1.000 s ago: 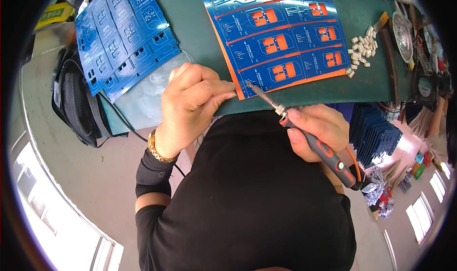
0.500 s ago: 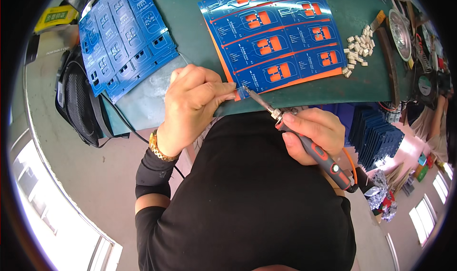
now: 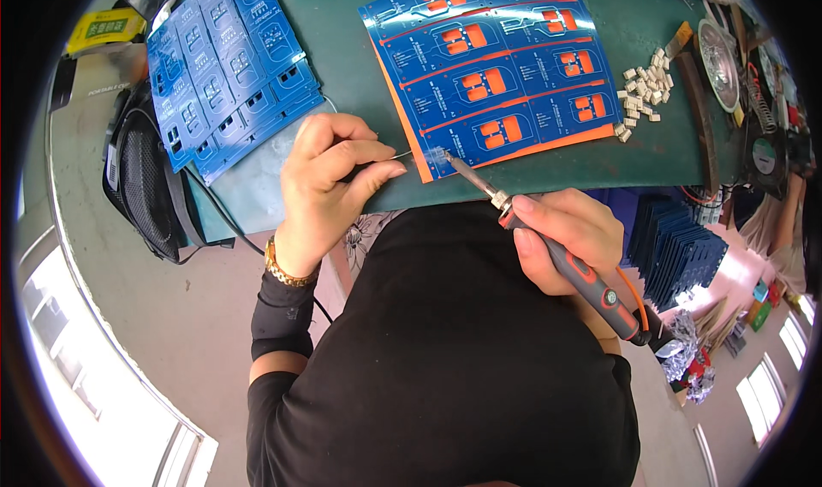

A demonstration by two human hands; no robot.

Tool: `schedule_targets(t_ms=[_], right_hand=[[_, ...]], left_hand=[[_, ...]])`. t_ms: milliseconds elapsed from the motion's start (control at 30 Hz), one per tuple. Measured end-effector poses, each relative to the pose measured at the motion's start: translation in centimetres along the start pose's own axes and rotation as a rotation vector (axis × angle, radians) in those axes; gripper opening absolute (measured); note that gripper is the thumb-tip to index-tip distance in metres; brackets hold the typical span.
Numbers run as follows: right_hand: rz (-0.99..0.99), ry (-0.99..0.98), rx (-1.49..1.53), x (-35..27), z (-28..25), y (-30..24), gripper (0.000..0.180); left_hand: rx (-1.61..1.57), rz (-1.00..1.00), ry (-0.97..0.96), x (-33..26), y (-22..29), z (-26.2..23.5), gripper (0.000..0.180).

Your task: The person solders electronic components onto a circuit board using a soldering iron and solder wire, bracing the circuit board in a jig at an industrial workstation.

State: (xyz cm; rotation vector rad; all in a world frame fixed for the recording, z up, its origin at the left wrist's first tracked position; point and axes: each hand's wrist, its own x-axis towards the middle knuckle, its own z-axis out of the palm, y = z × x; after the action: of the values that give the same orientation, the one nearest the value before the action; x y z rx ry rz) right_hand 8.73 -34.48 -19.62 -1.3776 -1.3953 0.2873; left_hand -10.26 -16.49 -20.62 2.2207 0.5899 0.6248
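Note:
My right hand (image 3: 572, 237) grips a grey and orange soldering iron (image 3: 591, 288) whose metal tip rests at the near left corner of a blue circuit board panel (image 3: 479, 59). A faint haze shows around the tip. Between thumb and fingers, my left hand (image 3: 330, 183) pinches a thin solder wire (image 3: 401, 155). The wire's end points toward the board's left edge, a little apart from the iron's tip. Under the panel lies an orange sheet (image 3: 565, 134), also showing through the panel's cutouts.
More blue panels (image 3: 227, 76) are piled at the left on the green mat (image 3: 342, 50). Small white connectors (image 3: 646, 89) lie loose to the right of the board. A black mesh bag (image 3: 145, 179) sits at the left, a stack of blue boards (image 3: 676, 252) at the lower right.
My left hand has drawn back to the left with the solder wire, away from the iron's tip. My right hand and the iron have hardly moved.

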Motion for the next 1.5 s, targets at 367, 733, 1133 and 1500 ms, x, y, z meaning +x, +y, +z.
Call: schedule_targets(t_ms=[367, 733, 1133, 1500], right_hand=[[-0.024, -0.032, 0.029, 0.8, -0.6, 0.0, 0.026], [-0.042, 0.009, -0.085, 1.6, -1.4, 1.0, 0.035], [-0.135, 0.002, -0.127, 2.3, -1.0, 1.8, 0.035], [-0.190, 0.124, -0.143, 1.1, -1.8, 1.6, 0.029]], left_hand=[[0.140, 0.006, 0.072, -0.2, -0.9, -1.1, 0.017], [-0.978, -0.046, 0.594, 1.0, -3.4, -1.5, 0.028], [-1.571, -0.166, 0.244, 3.9, -1.5, -5.6, 0.014], [-0.420, 0.099, -0.487, 0.9, -2.1, -7.7, 0.014]])
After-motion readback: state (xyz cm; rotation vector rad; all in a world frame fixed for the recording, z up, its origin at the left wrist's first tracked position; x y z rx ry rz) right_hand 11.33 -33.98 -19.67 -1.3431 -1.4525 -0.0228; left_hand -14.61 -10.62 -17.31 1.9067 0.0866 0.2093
